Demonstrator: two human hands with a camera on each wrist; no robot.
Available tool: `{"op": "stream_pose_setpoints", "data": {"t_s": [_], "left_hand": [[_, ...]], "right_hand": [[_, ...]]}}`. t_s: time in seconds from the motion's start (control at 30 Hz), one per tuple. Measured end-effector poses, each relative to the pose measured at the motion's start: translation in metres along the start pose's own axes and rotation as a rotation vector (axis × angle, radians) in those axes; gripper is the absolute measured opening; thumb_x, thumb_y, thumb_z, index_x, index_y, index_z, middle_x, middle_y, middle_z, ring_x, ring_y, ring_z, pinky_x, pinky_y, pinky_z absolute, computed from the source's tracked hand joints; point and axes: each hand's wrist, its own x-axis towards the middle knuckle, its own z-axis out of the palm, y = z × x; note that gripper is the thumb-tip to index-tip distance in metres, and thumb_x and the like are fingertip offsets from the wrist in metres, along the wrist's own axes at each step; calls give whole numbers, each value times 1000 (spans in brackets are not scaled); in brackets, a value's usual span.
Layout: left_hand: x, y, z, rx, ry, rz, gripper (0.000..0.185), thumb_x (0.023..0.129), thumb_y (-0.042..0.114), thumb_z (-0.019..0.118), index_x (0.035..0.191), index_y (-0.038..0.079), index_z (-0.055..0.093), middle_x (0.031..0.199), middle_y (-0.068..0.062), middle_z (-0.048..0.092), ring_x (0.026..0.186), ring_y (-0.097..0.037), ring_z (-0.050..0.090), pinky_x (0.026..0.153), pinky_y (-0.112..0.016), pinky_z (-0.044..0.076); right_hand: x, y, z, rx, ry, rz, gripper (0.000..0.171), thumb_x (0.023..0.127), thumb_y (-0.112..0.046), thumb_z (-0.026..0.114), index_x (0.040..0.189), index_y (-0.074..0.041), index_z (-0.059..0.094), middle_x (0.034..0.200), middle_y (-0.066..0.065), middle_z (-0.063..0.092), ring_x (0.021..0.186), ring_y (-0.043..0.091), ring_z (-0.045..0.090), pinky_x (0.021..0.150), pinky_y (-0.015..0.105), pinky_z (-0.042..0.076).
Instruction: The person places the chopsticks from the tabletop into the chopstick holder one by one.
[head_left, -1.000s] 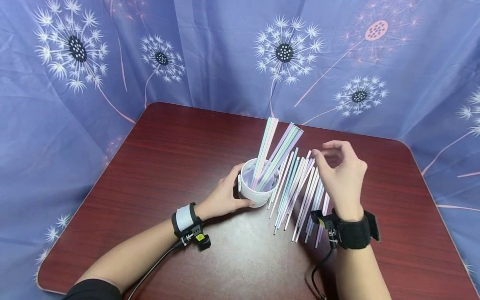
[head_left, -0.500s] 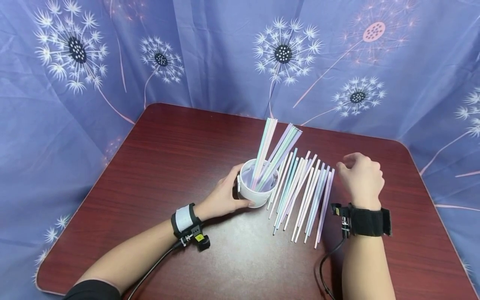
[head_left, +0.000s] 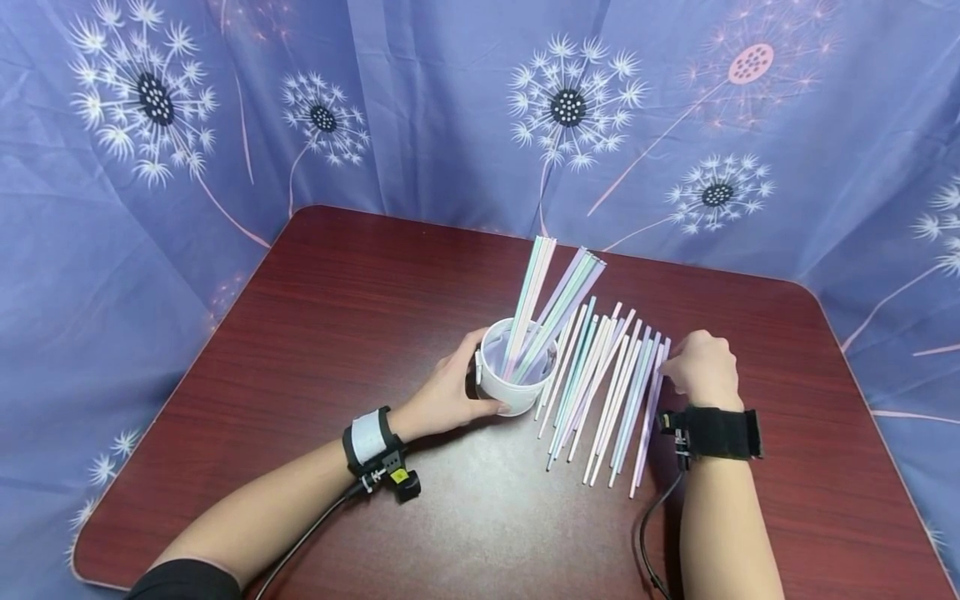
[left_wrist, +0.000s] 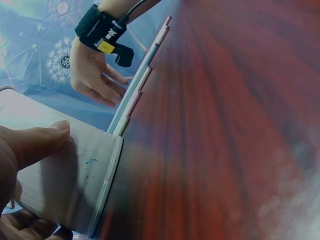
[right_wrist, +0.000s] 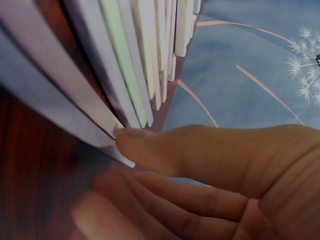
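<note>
1. Got a bunch of pastel straws (head_left: 610, 395) lying loose on the bench (head_left: 360, 292), side by side in a rough row, a few crossing over each other. Seeing white, pink, lilac and teal in there.
2. Also got a white cup (head_left: 513, 400) standing just left of that row, with more straws stuck in it: one bundle (head_left: 534, 283) in mint, white and pink, another bundle (head_left: 573, 287) in lilac and mint, leaning further right.
3. Left grip (head_left: 453, 383): wrapped round the cup from its left side, thumb on the outer wall, so yeah, properly holding it.
4. Right grip (head_left: 701, 367): down beside the rightmost loose straws. Thumb (right_wrist: 165, 147) right at the straw ends, fingers loosely bent and well apart from it. Can't tell actual touch from a near miss.
5. Wearing a black strap on each wrist, left strap (head_left: 367, 437) and right strap (head_left: 720, 433), plus a black sleeve (head_left: 183, 579) on the left arm.
6. Dark reddish wood look on the bench, bluish-purple curtain (head_left: 450, 108) with dandelion print behind.
</note>
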Motion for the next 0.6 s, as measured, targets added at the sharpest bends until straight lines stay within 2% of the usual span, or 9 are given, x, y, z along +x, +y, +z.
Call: {"op": "stream_pose_setpoints", "data": {"t_s": [0.07, 0.27, 0.43, 0.6], "left_hand": [[0, 1, 0, -1, -4, -5, 105, 68, 30, 90, 150, 35, 24, 143, 4, 47, 127, -13, 48, 108, -42, 37], [0, 1, 0, -8, -3, -4, 105, 68, 27, 90, 150, 35, 24, 143, 2, 48, 128, -14, 47, 108, -43, 37], [0, 0, -1, -6, -1, -8, 105, 68, 28, 90, 150, 34, 24, 142, 2, 48, 127, -15, 48, 108, -46, 38], [0, 0, 0, 1, -14, -22, 105, 68, 31, 89, 150, 35, 23, 143, 4, 47, 128, -13, 47, 108, -44, 37]], "right_hand": [[-1, 0, 0, 28, -64, 17, 27, 84, -12, 65, 98, 11, 68, 70, 20, 68, 52, 21, 65, 52, 40, 55], [-1, -1, -3, 56, -198, 45, 21, 86, -10, 60, 88, 10, 65, 72, 20, 66, 55, 22, 68, 59, 42, 58], [0, 1, -4, 15, -202, 40, 20, 85, -13, 60, 81, 6, 63, 66, 17, 66, 55, 21, 68, 63, 44, 57], [1, 5, -3, -1, -182, 35, 27, 85, -16, 60, 90, 9, 67, 62, 13, 67, 55, 20, 68, 69, 50, 56]]}}
